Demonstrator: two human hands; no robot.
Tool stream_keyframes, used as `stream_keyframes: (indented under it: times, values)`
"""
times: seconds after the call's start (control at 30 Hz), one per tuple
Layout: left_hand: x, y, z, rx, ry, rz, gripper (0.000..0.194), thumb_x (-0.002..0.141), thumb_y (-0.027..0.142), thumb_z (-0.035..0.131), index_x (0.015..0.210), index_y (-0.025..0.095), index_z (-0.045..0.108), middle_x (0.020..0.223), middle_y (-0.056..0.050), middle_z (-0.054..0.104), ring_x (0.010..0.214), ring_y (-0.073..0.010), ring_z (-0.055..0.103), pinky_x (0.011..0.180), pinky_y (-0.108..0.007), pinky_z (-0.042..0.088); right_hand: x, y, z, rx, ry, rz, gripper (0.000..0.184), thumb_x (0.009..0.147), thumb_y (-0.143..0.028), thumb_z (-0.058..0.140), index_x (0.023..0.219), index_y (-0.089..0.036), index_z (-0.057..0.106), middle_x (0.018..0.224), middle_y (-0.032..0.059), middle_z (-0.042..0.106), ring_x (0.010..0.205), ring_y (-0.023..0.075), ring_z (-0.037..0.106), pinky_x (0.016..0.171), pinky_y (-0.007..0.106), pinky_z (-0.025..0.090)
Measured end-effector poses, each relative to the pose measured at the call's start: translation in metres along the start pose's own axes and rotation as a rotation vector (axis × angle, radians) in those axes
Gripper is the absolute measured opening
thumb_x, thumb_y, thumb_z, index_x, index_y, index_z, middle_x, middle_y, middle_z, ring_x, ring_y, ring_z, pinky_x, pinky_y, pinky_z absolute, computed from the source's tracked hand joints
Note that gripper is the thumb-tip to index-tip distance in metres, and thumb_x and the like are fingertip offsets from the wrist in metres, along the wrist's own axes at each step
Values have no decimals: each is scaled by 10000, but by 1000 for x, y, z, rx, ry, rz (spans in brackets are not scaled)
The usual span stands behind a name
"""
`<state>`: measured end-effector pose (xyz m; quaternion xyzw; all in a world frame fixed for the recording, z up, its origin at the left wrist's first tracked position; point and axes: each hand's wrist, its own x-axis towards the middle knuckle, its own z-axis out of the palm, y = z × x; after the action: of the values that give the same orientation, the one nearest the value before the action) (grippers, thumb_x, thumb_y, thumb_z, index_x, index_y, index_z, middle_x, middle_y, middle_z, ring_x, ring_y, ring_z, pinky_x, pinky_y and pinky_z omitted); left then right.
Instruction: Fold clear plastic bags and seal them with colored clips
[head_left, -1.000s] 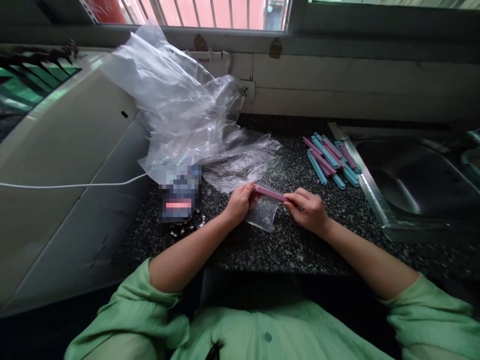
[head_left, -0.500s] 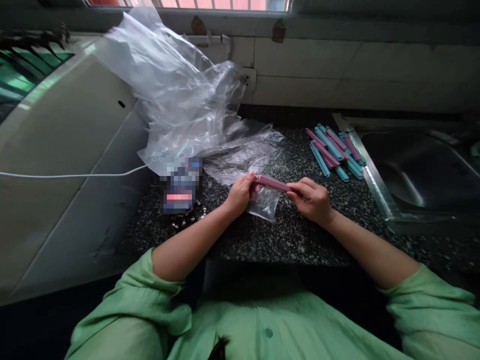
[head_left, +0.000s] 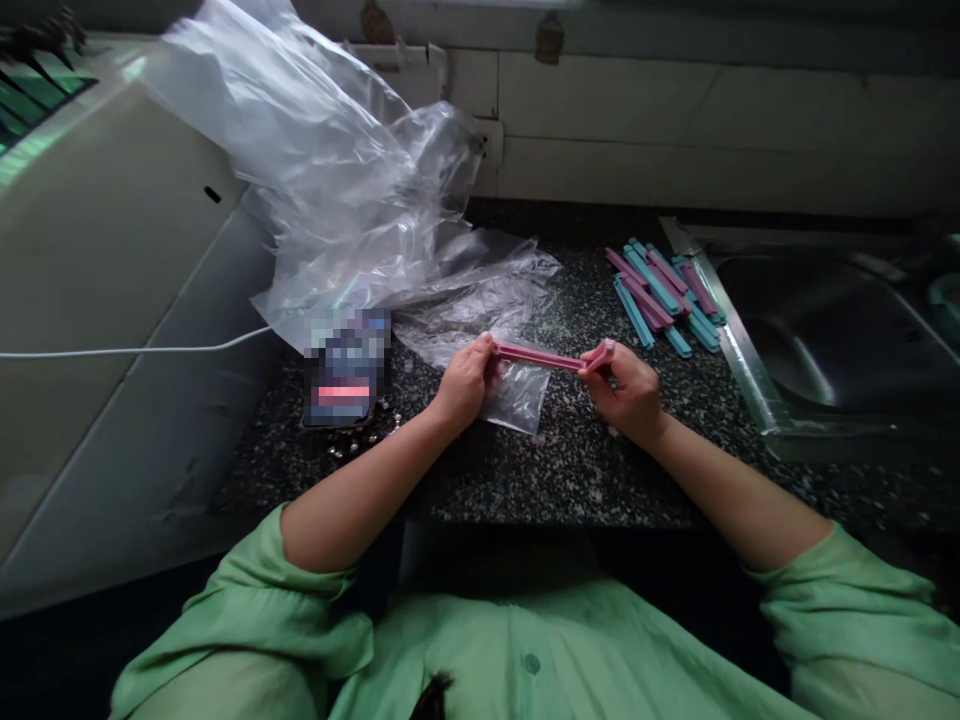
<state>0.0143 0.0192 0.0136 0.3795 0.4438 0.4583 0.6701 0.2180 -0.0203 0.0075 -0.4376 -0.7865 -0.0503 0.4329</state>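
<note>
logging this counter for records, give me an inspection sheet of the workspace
surface: dark speckled countertop
job's things: pink clip, with an angled piece at its right end; clear plastic beside it; pile of pink and blue clips
clutter: large crumpled plastic, pixelated dark item, small shiny bits
hands: left hand and right hand hold opposite ends of the pink clip
cables: white cable from the left, other end hidden
surroundings: steel sink at right, wall socket behind

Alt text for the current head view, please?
A person's bare left hand and right hand hold a slim pink plastic clip, bent at its right end, above a dark speckled counter. Purple-pink and light-blue plastic clips lie piled by a metal sink at right.
</note>
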Motion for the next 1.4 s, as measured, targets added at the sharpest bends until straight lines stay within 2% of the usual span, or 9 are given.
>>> stream_keyframes:
  times: [0.33, 0.6, 0.7, 0.93, 1.07, 1.13, 1.23, 1.3, 1.4]
  values:
    - [1, 1, 0, -34, 57, -7, 334, 864, 396, 471, 614, 174, 472, 466, 50, 424, 360, -51, 354, 359, -195, 245, -1, 3, -3, 147, 42, 0, 40, 824, -213, 562, 852, -191, 582, 795, 60, 667, 702, 153, 647, 633, 282, 535]
    - [2, 3, 3, -230, 114, -52, 321, 873, 293, 472, 582, 157, 485, 434, 51, 424, 350, -50, 377, 335, -167, 244, -4, -4, -2, 474, 42, 332, 132, 805, -285, 611, 892, -192, 578, 723, 3, 647, 607, 121, 653, 586, 253, 565]
    - [2, 3, 3, -256, 112, -55, 324, 876, 275, 467, 577, 153, 494, 428, 47, 439, 348, -50, 388, 332, -160, 253, -3, -4, -1, 535, 7, 398, 135, 816, -292, 590, 896, -189, 555, 690, -11, 641, 600, 116, 658, 582, 245, 565]
    - [1, 5, 2, -202, 50, -69, 303, 833, 321, 542, 585, 151, 501, 434, 49, 463, 345, -47, 376, 338, -163, 269, 1, 0, -4, 328, -28, 259, 84, 796, -198, 578, 879, -191, 589, 727, 15, 649, 661, 135, 641, 636, 281, 544]
    - [2, 4, 0, -165, 26, -49, 323, 777, 392, 603, 586, 155, 493, 447, 53, 465, 361, -47, 382, 353, -171, 281, 2, 2, -2, 261, 7, 181, 72, 788, -209, 590, 856, -202, 613, 783, 35, 660, 734, 159, 637, 704, 318, 541]
    - [2, 2, -1, -152, -14, -38, 342, 733, 437, 634, 596, 154, 501, 460, 52, 472, 377, -48, 395, 364, -172, 284, 2, 3, -1, 260, 18, 194, 51, 786, -217, 600, 834, -204, 611, 782, 33, 656, 734, 157, 633, 705, 314, 542]
    - [3, 0, -4, -93, -151, 16, 363, 636, 472, 702, 653, 145, 546, 476, 58, 475, 383, -42, 384, 373, -176, 263, 0, 4, 1, 274, 18, 250, 46, 789, -233, 607, 824, -202, 606, 776, 30, 645, 722, 153, 634, 691, 306, 546]
    - [3, -1, -6, -29, -237, 62, 369, 581, 439, 746, 708, 139, 576, 476, 70, 465, 383, -38, 375, 385, -180, 256, -2, 4, 2, 300, 21, 288, 60, 791, -251, 609, 822, -200, 605, 788, 31, 640, 705, 150, 637, 670, 303, 550]
    - [3, -1, -7, 42, -274, 95, 352, 568, 391, 757, 747, 138, 590, 481, 75, 463, 394, -40, 384, 406, -187, 262, -3, 5, 2, 334, 65, 368, 99, 794, -289, 612, 832, -198, 604, 784, 24, 629, 645, 135, 632, 617, 287, 551]
